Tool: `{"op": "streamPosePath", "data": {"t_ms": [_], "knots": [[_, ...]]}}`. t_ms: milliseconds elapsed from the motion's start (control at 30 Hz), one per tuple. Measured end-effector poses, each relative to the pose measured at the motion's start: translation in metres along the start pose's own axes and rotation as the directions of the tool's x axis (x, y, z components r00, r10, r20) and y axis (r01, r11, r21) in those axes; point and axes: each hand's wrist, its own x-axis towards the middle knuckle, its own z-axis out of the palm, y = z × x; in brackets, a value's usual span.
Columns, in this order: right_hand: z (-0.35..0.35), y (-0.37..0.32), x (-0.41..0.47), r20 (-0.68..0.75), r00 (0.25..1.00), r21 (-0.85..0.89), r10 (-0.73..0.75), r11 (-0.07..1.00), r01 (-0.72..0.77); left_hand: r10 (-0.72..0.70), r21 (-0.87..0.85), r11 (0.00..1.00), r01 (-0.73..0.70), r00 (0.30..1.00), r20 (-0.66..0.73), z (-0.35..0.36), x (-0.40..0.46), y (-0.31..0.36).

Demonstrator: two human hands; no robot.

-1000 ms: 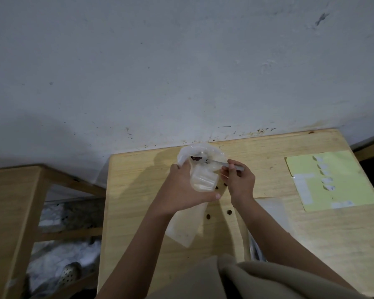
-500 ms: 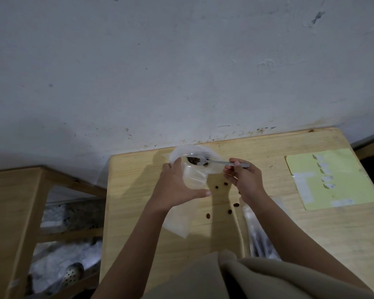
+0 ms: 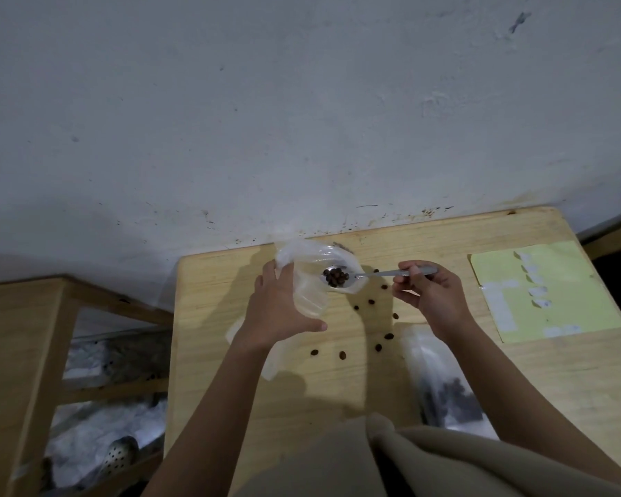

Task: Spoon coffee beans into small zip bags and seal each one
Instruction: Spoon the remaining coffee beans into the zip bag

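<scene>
spill risk: your spoon [image 3: 341, 278] carries a heaped load of coffee beans [image 3: 336, 277] right at the mouth of the zip bag [image 3: 311, 278]; tilt early and they drop on the table [image 3: 463, 367], where loose beans [image 3: 388, 336] already lie scattered.
bag risk: the film is floppy, the mouth could fold shut under the bowl.
left hand [image 3: 278, 310]: fingers wrapped round the bag, holding it up off the table, mouth toward the spoon.
right hand [image 3: 427, 292]: fingertips pinch the spoon handle near its end, bowl about level.
bean supply: dark bag [image 3: 441, 385], near right, under your right forearm; an elbow could knock it.
seal: not yet done.
</scene>
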Motion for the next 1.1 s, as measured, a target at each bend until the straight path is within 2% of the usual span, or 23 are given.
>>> {"op": "streamPosePath", "data": {"t_ms": [133, 267, 333, 400, 533, 667, 833, 900, 933, 1000, 1033, 1100], "knots": [[0.006, -0.007, -0.005, 0.042, 0.997, -0.050, -0.070, 0.996, 0.072, 0.022, -0.018, 1.000, -0.023, 0.999, -0.023, 0.004, 0.000, 0.001], [0.023, -0.011, -0.015, 0.161, 0.960, -0.184, -0.230, 0.948, 0.258, 0.023, -0.049, 0.998, -0.024, 0.999, -0.026, 0.006, 0.000, 0.004], [0.030, -0.013, -0.021, 0.149, 0.935, -0.263, -0.323, 0.898, 0.352, 0.005, -0.072, 0.997, -0.006, 1.000, -0.017, 0.006, -0.001, 0.005], [0.032, -0.012, -0.024, 0.111, 0.888, -0.365, -0.446, 0.813, 0.454, -0.027, -0.100, 0.995, 0.027, 1.000, -0.003, 0.004, -0.002, 0.008], [0.030, -0.001, -0.023, 0.144, 0.724, -0.590, -0.674, 0.529, 0.610, -0.065, -0.147, 0.987, 0.068, 0.998, 0.028, -0.001, -0.004, 0.013], [0.036, 0.005, -0.015, 0.210, 0.683, -0.725, -0.699, 0.358, 0.589, -0.075, -0.167, 0.982, 0.088, 0.994, 0.083, -0.007, -0.006, 0.023], [0.047, 0.010, 0.001, 0.360, 0.595, -0.792, -0.719, 0.102, 0.602, -0.061, -0.208, 0.975, 0.084, 0.992, 0.115, -0.014, -0.008, 0.034], [0.050, 0.015, 0.007, 0.386, 0.620, -0.833, -0.683, 0.030, 0.552, -0.048, -0.215, 0.974, 0.073, 0.992, 0.118, -0.016, -0.008, 0.038], [0.051, 0.018, 0.010, 0.393, 0.641, -0.844, -0.660, 0.019, 0.537, -0.042, -0.211, 0.975, 0.066, 0.992, 0.116, -0.017, -0.008, 0.040], [0.052, 0.020, 0.014, 0.386, 0.669, -0.837, -0.635, 0.064, 0.544, -0.030, -0.192, 0.980, 0.050, 0.994, 0.109, -0.018, -0.009, 0.044], [0.052, 0.019, 0.014, 0.355, 0.685, -0.827, -0.636, 0.128, 0.548, -0.026, -0.181, 0.982, 0.045, 0.994, 0.107, -0.019, -0.010, 0.045], [0.051, 0.015, 0.016, 0.187, 0.746, -0.795, -0.639, 0.348, 0.497, -0.022, -0.164, 0.986, 0.040, 0.994, 0.110, -0.018, -0.010, 0.045]]}}
